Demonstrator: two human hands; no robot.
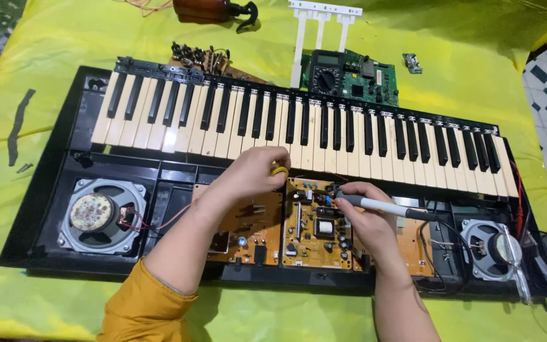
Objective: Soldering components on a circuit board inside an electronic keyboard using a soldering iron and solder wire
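I see opened electronic keyboard [299, 126] on yellow cloth [52, 50], all else placed against it. My left hand [254, 171], just below white keys at mid-keyboard, pinches small yellow spool [279, 170]. My right hand [362, 209], beside it, grips soldering iron [381, 205], tip over orange circuit board [314, 225] in lower case. Round speaker [99, 214] in lower left corner, second speaker [490, 240] in lower right. Multimeter [328, 75] on green board [368, 79] behind keys. Brown bottle [207, 9] beyond far edge.
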